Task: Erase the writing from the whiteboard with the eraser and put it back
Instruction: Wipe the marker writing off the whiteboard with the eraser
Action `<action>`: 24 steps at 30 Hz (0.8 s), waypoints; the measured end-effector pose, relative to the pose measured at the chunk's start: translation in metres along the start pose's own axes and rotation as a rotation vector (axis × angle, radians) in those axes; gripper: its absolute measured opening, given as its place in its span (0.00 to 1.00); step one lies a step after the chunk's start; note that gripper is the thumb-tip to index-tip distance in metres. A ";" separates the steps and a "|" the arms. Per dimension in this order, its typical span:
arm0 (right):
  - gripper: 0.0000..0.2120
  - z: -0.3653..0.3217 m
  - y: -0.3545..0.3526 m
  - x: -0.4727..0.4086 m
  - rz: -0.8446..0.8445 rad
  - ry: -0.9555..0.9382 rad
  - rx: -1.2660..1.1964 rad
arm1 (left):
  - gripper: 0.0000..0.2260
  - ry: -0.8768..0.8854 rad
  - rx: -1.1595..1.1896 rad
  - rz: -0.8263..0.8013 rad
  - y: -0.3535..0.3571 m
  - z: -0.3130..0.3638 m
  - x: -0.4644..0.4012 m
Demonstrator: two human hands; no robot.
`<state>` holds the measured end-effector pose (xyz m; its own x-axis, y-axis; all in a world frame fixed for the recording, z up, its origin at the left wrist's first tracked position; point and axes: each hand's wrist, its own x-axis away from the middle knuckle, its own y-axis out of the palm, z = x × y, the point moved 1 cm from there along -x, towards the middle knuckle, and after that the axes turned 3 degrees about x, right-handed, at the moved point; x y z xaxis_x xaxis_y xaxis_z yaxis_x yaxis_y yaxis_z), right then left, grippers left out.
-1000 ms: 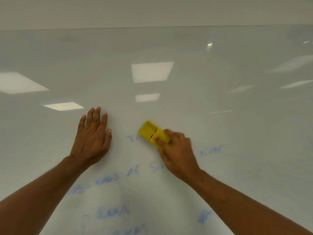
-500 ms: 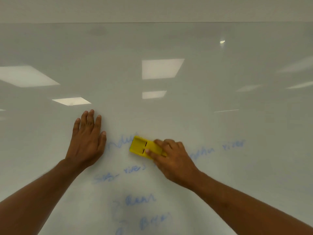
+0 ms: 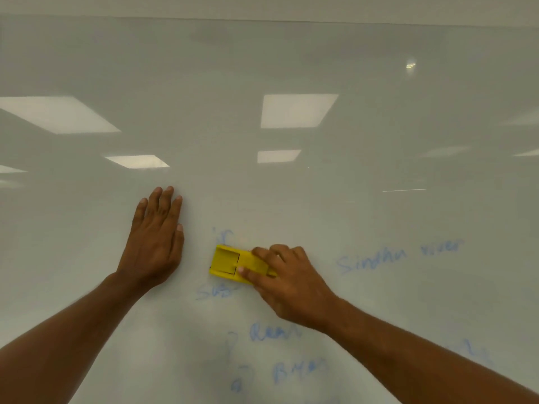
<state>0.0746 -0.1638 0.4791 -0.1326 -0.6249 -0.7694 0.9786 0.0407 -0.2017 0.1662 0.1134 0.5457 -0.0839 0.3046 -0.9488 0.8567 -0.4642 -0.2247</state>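
glossy whiteboard (image 3: 291, 68) fills the frame, with faint blue writing (image 3: 399, 256) (partly smeared) across its lower half. left hand (image 3: 154, 243) lies flat, fingers open, left of centre. right hand (image 3: 287, 284) grips the yellow eraser (image 3: 233, 262) against the board, just below centre.

Right hand (image 3: 287, 282) dragged the yellow eraser (image 3: 239, 265) down and left across the whiteboard (image 3: 291, 199) vs a second ago; it now lies nearly level instead of tilted up-left. The blue scrawl just right of the left hand (image 3: 156, 243) from half a second ago is mostly wiped, only a small mark (image 3: 223, 236) remains above the eraser. The view also shifted, so more writing (image 3: 399, 256) shows at right.
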 end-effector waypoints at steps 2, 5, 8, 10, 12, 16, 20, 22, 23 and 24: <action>0.21 0.009 -0.001 -0.007 0.018 0.014 0.026 | 0.26 0.021 0.004 0.009 0.000 -0.005 0.003; 0.23 0.025 -0.008 -0.030 0.134 0.428 0.027 | 0.26 0.031 -0.001 0.016 0.002 -0.009 0.009; 0.23 0.009 -0.003 -0.046 0.181 0.579 0.011 | 0.26 0.034 -0.019 0.036 0.005 -0.009 0.012; 0.23 -0.016 0.006 -0.043 0.130 0.319 0.005 | 0.26 0.038 -0.022 0.047 0.006 -0.010 0.012; 0.22 -0.035 0.013 -0.028 0.035 -0.001 -0.040 | 0.25 0.046 -0.024 0.054 0.007 -0.011 0.013; 0.21 -0.029 0.011 -0.021 -0.029 -0.196 -0.030 | 0.25 0.045 -0.032 0.050 0.009 -0.012 0.016; 0.22 0.003 -0.002 -0.045 0.095 0.312 0.024 | 0.25 0.041 -0.037 0.037 0.011 -0.013 0.018; 0.22 0.000 -0.002 -0.049 0.143 0.507 0.006 | 0.25 0.036 -0.036 0.035 0.010 -0.013 0.018; 0.23 -0.011 0.002 -0.046 0.144 0.510 -0.011 | 0.25 0.034 -0.037 0.030 0.010 -0.013 0.020; 0.23 -0.022 0.006 -0.041 0.134 0.445 -0.021 | 0.25 0.037 -0.038 0.030 0.009 -0.012 0.019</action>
<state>0.0825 -0.1204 0.4962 -0.0646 -0.2175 -0.9739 0.9889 0.1166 -0.0916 0.1790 0.1249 0.5286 -0.0395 0.3213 -0.9462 0.8775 -0.4417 -0.1866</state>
